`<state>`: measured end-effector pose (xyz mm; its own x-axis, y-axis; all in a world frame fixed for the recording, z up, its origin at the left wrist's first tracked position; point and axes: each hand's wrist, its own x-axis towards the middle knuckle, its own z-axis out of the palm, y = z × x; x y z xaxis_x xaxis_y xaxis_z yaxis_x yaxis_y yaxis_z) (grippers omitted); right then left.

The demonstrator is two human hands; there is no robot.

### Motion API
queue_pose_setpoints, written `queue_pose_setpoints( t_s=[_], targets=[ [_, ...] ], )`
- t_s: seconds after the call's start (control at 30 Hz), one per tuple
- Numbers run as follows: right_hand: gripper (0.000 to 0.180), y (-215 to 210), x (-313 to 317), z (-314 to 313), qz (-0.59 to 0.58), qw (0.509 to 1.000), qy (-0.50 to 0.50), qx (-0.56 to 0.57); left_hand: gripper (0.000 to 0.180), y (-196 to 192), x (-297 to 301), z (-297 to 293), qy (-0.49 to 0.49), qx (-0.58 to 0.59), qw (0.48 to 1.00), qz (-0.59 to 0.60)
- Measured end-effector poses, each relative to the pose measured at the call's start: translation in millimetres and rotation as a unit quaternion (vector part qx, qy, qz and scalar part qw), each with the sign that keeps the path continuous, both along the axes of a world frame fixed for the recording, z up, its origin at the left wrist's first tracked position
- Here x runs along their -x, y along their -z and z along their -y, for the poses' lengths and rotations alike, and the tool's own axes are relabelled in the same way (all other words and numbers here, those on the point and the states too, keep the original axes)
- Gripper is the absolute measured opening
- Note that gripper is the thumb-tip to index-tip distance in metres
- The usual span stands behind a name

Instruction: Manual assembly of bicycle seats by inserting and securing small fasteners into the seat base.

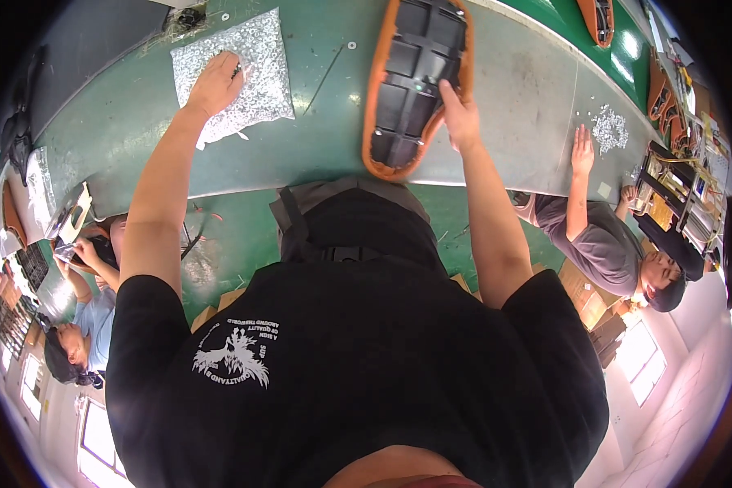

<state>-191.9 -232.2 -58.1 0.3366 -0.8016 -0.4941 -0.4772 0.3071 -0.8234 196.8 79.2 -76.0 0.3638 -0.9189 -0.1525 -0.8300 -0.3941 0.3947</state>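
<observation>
My right hand [461,118] grips the right edge of a long padded panel [407,114], its thumb on the black ribbed underside. Orange covering wraps around the panel's rim. The panel stands tilted at the bench's near edge, its far end reaching the top of the picture. On the left, my left hand [216,83] is over a clear plastic bag [264,49] full of small shiny metal pieces, perhaps washers or nuts. Its fingers are curled together, with something small and dark at their tips that I cannot make out.
The grey-green bench [325,154] carries a loose washer [351,45] and a thin dark rod [324,80]. At the right, a co-worker's hand [582,150] lies beside a pile of small metal pieces [610,130]. Another person [93,325] works at the left. Another orange-rimmed panel [600,20] lies at the far right.
</observation>
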Motion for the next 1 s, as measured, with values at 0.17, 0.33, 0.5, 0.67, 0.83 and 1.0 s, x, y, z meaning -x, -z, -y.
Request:
queue_pose_setpoints(
  t_s=[0.17,0.33,0.5,0.67,0.83,1.0],
  targets=[
    [0.060,8.5,-45.0,-14.1,-0.022,0.993,-0.114,0.033,0.023,0.3,-0.4,5.4,0.004,-0.009,1.000,0.018],
    [0.072,-29.8,-75.6,-14.0,-0.120,0.969,-0.215,0.031,0.019,-5.8,-12.0,15.2,0.032,-0.086,0.995,0.028],
    [0.079,-56.1,-75.4,-14.9,-0.112,0.963,-0.239,0.055,0.024,-19.0,-32.9,31.3,0.104,-0.207,0.972,0.040],
    [0.071,-54.1,-60.2,-14.8,-0.108,0.911,-0.252,0.308,0.032,-39.6,-66.6,29.3,0.005,-0.153,0.986,-0.058],
    [0.040,-106.0,-62.9,-42.3,0.005,0.845,-0.264,0.465,0.028,-71.3,9.4,30.7,-0.346,0.031,0.742,-0.573],
    [0.025,-126.4,-89.6,-108.1,0.133,0.826,-0.394,0.381,0.016,-59.5,148.5,35.0,-0.298,0.107,0.217,-0.923]
  ],
)
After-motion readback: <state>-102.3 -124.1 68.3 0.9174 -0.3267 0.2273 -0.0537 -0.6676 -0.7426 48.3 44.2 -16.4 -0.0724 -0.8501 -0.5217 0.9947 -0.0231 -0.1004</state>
